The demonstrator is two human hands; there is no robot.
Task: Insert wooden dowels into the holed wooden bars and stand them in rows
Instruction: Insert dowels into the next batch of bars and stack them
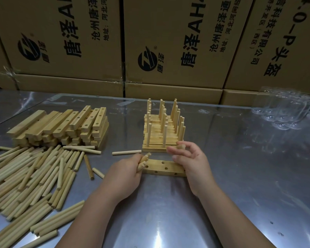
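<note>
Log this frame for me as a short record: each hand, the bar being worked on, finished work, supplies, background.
left: left hand grips a bundle of dowels at the bar's left end
right: right hand pinches a single dowel over the bar's right end
work: bar lies flat on the table, visible holes empty
done: finished rows behind it, dowels upright
supplies: stack of bars and loose dowels at left
background: cardboard boxes

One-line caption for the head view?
Left hand grips spare dowels, right hand pinches a single dowel; holed bar between them, finished rows behind.
</note>
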